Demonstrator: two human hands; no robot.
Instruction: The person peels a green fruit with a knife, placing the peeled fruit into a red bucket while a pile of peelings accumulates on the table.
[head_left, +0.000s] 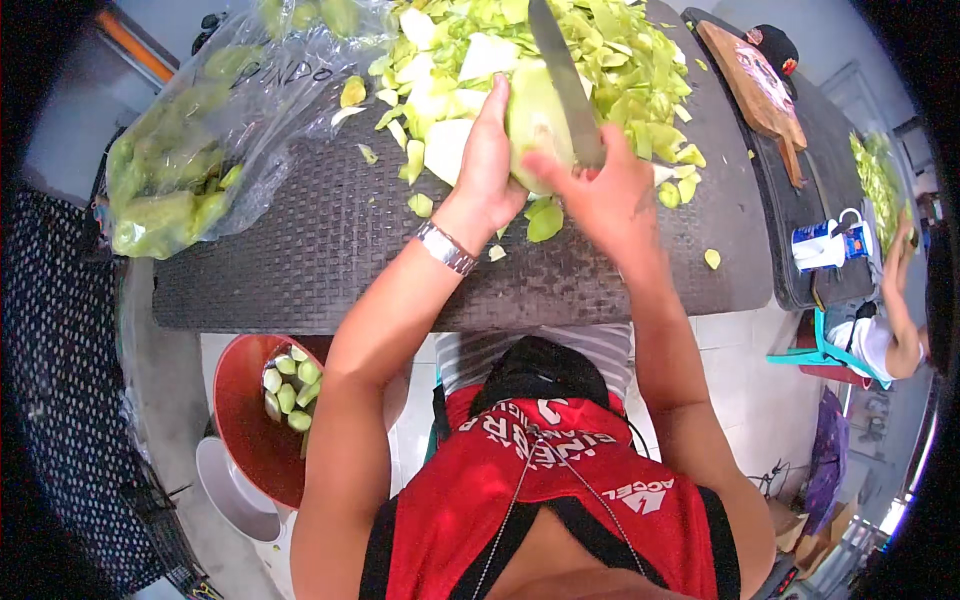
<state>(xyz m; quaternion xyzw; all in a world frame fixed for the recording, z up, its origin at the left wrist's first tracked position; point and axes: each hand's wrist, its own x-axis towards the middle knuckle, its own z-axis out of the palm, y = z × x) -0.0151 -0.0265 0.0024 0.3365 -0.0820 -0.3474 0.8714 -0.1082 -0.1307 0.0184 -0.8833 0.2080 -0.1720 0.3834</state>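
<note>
My left hand, a metal watch on its wrist, cups a large peeled pale-green fruit from the left. My right hand grips a wide-bladed knife. Its blade points away from me along the fruit's right side, and its handle is hidden in the fist. The right fingers are slightly blurred; the thumb reaches over to the near end of the fruit. Beneath and beyond both hands spreads a heap of green peelings, with white pieces among them.
A clear plastic bag of green fruit lies on the dark woven-pattern table. Below its front edge, a red bucket holds peeled fruit. At right are a wooden board, a mug and a seated person with more peelings.
</note>
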